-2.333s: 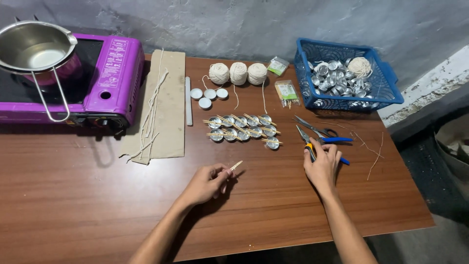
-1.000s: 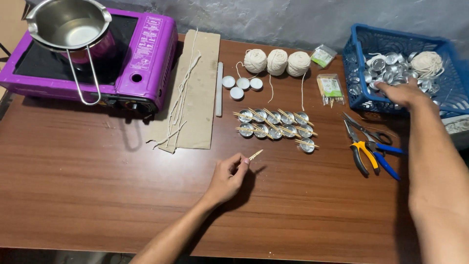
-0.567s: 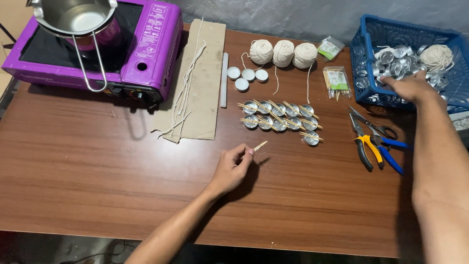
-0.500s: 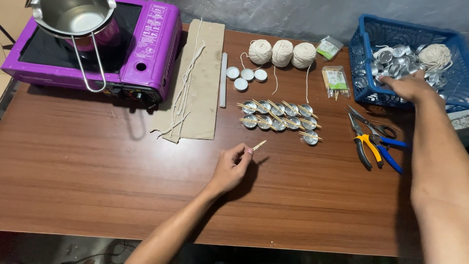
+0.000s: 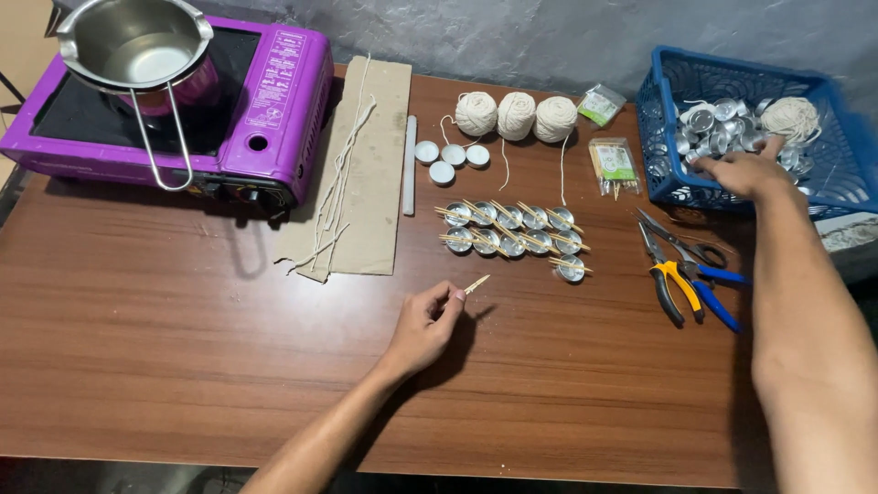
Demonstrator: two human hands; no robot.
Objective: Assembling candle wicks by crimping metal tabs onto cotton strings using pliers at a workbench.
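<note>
My left hand (image 5: 426, 324) rests on the brown table and pinches a short wooden stick (image 5: 476, 284) with a pale wick end between thumb and fingers. My right hand (image 5: 743, 172) reaches into the blue plastic basket (image 5: 662, 178), fingers down among several small metal cups (image 5: 709, 128); what the fingers hold is hidden. Two rows of metal cups with sticks laid across them (image 5: 512, 233) stand in the table's middle, just beyond my left hand.
A purple portable stove (image 5: 265, 101) with a steel pot (image 5: 133, 50) sits at the far left. Cardboard with string strands (image 5: 352, 169), three string balls (image 5: 515, 116), white wax discs (image 5: 448, 162), small packets (image 5: 613, 165), pliers and scissors (image 5: 681, 270) lie around.
My right hand left the pliers and moved up into the blue basket, where it now shifts among the cups. The left hand keeps holding the stick in place.
</note>
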